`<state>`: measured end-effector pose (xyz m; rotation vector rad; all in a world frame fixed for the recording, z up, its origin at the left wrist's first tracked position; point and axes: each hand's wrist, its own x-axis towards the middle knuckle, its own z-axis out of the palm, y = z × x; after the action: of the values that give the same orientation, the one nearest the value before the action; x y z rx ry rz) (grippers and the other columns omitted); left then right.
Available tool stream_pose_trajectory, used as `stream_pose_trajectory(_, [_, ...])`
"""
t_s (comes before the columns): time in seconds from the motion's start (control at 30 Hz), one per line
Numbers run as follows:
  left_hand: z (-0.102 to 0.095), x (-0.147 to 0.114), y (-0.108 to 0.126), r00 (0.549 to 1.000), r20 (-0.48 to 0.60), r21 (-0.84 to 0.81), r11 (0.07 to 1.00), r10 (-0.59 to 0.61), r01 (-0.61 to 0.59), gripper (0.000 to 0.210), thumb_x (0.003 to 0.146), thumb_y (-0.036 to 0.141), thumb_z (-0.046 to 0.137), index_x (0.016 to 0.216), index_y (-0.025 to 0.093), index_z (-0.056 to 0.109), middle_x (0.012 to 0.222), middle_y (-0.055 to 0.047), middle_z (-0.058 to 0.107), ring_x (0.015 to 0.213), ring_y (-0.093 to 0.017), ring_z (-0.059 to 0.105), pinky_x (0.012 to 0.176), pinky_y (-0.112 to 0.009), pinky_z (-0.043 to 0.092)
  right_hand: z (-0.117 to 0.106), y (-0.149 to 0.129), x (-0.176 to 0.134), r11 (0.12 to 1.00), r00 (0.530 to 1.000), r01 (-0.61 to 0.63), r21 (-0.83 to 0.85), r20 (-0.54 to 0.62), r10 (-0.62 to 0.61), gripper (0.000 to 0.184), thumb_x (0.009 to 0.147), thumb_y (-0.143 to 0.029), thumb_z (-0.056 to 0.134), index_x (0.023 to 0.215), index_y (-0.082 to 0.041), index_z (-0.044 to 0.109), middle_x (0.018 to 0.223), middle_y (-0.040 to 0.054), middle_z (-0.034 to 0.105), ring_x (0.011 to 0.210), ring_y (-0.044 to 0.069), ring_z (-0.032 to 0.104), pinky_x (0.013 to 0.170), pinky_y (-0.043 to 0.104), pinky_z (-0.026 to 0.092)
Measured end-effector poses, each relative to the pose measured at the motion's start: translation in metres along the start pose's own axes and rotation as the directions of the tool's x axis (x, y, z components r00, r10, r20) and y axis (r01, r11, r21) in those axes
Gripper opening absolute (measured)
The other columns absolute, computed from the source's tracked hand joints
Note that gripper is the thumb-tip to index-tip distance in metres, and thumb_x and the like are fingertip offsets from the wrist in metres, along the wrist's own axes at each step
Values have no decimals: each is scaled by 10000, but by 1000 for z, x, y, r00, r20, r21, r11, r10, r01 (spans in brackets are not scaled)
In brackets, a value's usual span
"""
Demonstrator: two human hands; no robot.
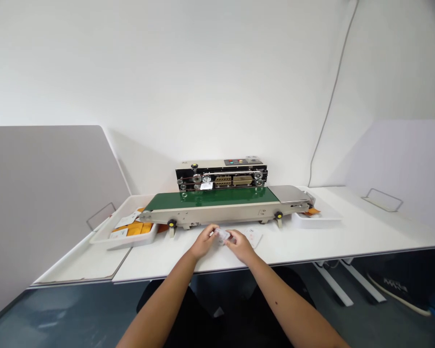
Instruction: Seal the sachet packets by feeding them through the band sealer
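Table (304,246), white, one: spans the lower middle of the frame.

Machine (221,213), pale housing, with rollers behind: centre of the frame, standing on the table.

Belt (213,198), green, one: flat along the machine's top.

Tray (98,237), white, at the left of the frame: holds orange packets (136,228) and white labels (119,234).

Second tray (317,223), white, right of centre: partly hidden under the machine's end, some orange showing inside.

Left hand (203,242), lower centre: thumb and fingers closed on the near-left edge of a small bag.

Right hand (241,246), just right of it: thumb and fingertips pinched on the bag's right edge.

Flat bag (254,237), whitish, printed: on the table beside the right hand, partly hidden by it.

Small bag (222,235), clear or whitish: lower centre, between both hands, in front of the machine; contents too small to tell.

Handling notes, by judgement: a light pinch at opposite edges suits so thin a bag; even tension should keep the film from creasing; fingertips are best kept off the middle, and the right wrist clear of the flat bag.
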<state>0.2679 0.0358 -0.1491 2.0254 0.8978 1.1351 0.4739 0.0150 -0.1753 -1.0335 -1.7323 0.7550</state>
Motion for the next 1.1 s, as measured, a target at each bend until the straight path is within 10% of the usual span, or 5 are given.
stream_pose_trajectory(0.2, [-4, -3, 3, 978, 164, -429, 884, -129, 188, 473, 810, 468, 748, 1121, 202, 511, 973, -37, 594, 880, -174, 589, 746, -264, 480, -1, 4, 0, 978, 994, -110, 179, 0, 112, 291, 868, -419, 568, 952, -186, 722, 927, 62, 730, 855, 223, 663, 784, 325, 505])
stream_pose_trajectory(0.37, [0, -4, 5, 920, 328, -437, 830, -213, 348, 608, 799, 456, 766, 1270, 201, 479, 847, -12, 611, 685, -129, 582, 579, -205, 426, -2, 8, 1, 960, 990, -139, 242, 3, 142, 345, 845, -462, 594, 963, -172, 737, 968, 88, 742, 915, 254, 675, 818, 353, 515])
stream_pose_trajectory(0.73, [4, -1, -5, 935, 227, -439, 828, -273, 349, 518, 718, 440, 831, 999, 194, 471, 614, 56, 599, 478, -90, 544, 480, -168, 365, -1, 5, -1, 970, 989, -143, 197, -12, 149, 337, 854, -470, 573, 914, -176, 727, 887, 61, 729, 832, 228, 667, 710, 301, 499])
stream_pose_trajectory(1.1, [0, 5, -6, 939, 58, -355, 872, -339, 336, 613, 681, 461, 838, 1145, 141, 597, 602, 75, 519, 455, -58, 437, 440, -175, 307, 0, 11, -2, 973, 962, -188, 132, -177, 210, 382, 806, -505, 600, 946, -173, 723, 717, 19, 658, 669, 192, 599, 616, 277, 454])
